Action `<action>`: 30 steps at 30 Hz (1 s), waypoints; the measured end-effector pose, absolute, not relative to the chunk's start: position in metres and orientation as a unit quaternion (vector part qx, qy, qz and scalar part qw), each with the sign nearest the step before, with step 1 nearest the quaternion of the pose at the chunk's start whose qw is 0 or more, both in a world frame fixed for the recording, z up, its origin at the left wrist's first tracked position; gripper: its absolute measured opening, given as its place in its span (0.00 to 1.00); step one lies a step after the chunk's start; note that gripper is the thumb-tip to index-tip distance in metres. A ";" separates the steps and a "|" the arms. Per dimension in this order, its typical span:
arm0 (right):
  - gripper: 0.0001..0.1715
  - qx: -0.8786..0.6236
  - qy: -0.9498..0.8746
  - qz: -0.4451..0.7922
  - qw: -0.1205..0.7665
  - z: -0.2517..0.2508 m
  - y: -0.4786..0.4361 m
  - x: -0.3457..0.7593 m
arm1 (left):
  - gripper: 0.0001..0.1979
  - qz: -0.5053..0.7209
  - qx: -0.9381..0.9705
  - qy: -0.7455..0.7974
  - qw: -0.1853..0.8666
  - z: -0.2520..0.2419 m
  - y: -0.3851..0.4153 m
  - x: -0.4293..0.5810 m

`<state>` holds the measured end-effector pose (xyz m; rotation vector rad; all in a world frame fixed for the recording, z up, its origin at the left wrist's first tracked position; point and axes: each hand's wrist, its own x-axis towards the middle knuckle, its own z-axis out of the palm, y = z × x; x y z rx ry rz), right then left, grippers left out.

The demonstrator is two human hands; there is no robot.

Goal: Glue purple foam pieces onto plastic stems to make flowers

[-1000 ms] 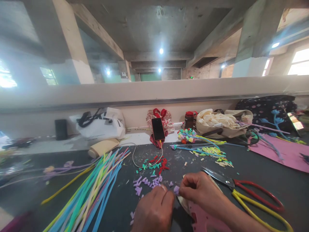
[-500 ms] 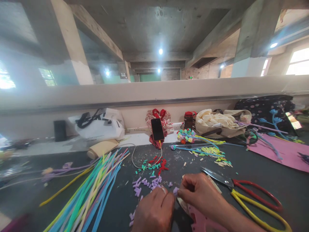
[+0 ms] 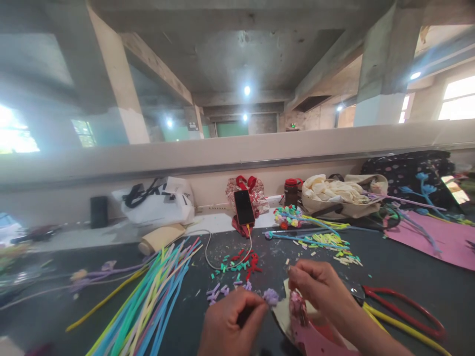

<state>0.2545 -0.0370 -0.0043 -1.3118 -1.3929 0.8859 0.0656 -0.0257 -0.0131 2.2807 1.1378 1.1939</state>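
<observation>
My left hand [image 3: 233,321] is closed in a pinch, thumb against forefinger, with a small purple flower-like cluster [image 3: 271,296] at its fingertips. To the right, my right hand [image 3: 315,282] also has its fingertips pressed together; whatever they hold, if anything, is too small to make out. Under that hand lies a pink tool [image 3: 315,336] with a shiny front part, partly hidden by the wrist, on a pale pad [image 3: 282,316]. Short purple pieces [image 3: 214,292] lie just beyond my left hand, with green pieces [image 3: 224,267] and red pieces [image 3: 254,267] behind them.
Long coloured fuzzy stems [image 3: 148,296] fan out on the left. Large scissors [image 3: 404,311] with red and yellow handles lie at right. Behind stand a phone [image 3: 244,207] on a cable, a bottle [image 3: 291,193], and yellow pieces [image 3: 328,241]. A pink sheet [image 3: 426,237] lies far right.
My hands have moved apart; the right rose off the purple cluster and shifted right, over the pink tool. The cluster now shows more fully at my left fingertips. The view has tilted slightly upward.
</observation>
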 end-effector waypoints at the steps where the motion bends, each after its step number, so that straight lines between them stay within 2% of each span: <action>1: 0.18 -0.525 -0.571 0.395 0.492 -0.005 -0.037 0.254 | 0.10 0.415 0.789 0.407 0.197 -0.013 -0.025 0.066; 4: 0.08 -0.476 -0.595 0.441 0.474 -0.005 -0.041 0.251 | 0.10 0.407 0.753 0.428 0.290 -0.011 -0.024 0.067; 5: 0.09 -0.468 -0.614 0.433 0.465 -0.003 -0.043 0.250 | 0.10 0.405 0.742 0.434 0.314 -0.010 -0.024 0.067; 11: 0.32 -0.461 -0.699 0.350 0.419 0.004 -0.052 0.245 | 0.07 0.396 0.684 0.452 0.414 0.000 -0.028 0.070; 15: 0.39 -0.436 -0.724 0.334 0.416 0.003 -0.053 0.242 | 0.07 0.376 0.647 0.439 0.498 0.004 -0.030 0.072; 21: 0.29 -0.415 -0.734 0.335 0.420 0.002 -0.055 0.240 | 0.09 0.350 0.618 0.430 0.557 0.003 -0.029 0.073; 30: 0.16 -0.431 -0.742 0.299 0.418 -0.004 -0.052 0.239 | 0.10 0.340 0.626 0.450 0.540 0.004 -0.028 0.073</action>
